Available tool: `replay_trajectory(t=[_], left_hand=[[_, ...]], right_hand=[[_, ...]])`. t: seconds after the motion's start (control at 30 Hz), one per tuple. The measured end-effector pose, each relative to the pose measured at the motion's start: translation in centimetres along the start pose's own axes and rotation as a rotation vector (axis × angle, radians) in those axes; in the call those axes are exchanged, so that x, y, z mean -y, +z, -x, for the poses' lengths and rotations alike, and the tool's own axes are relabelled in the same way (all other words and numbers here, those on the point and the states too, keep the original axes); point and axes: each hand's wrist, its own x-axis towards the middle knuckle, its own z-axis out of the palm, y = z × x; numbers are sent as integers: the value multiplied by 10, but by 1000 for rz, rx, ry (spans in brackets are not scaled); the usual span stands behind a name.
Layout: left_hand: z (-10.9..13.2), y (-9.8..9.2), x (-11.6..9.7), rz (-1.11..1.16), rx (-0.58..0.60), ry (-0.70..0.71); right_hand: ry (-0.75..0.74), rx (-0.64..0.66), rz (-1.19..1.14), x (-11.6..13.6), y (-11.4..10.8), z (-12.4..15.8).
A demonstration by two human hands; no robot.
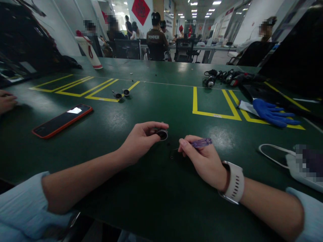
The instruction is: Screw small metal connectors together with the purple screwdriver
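Observation:
My left hand [141, 139] rests on the green table [161, 101] with its fingers closed round a small round black-and-silver part [162, 134]. My right hand [200, 159], with a white watch on the wrist, grips a small purple-handled screwdriver [201, 143] whose thin tip points left toward a tiny dark piece [172, 157] lying on the table between the hands. The two hands are a short gap apart.
A phone in a red case [62, 120] lies to the left. Two small round parts [121, 93] sit further back on the yellow lines. A blue glove [274, 113], several black tools [222, 77] and a white face mask [290, 161] are on the right. Another person's hand [7, 102] shows at the left edge.

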Motion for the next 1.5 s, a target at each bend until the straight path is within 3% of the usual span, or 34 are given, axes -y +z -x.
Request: replay_trajectory(t=[0.27,0.47,0.67,0.93,1.07,1.23,1.5], left_hand=[[-1,-1,1,29,-21,6],[-1,-1,2,36,1,10],[-1,-2,2,28,19,-4],[0,0,1,66,-4,-36],[-1,-1,3,80,-4,-25],[-1,-2,4,66,12,-16],[2,0,0,50,24,-33]], right_hand=[[-48,-53,-74,2,-3,4],[31,12,-111,0,-1,5],[12,44,-48,8,-3,4],[19,4,-93,4,-2,6],[-106,-32,-127,4,-2,7],[-331,-23,27,10,-4,8],[-425,50,258,9,2,8]])
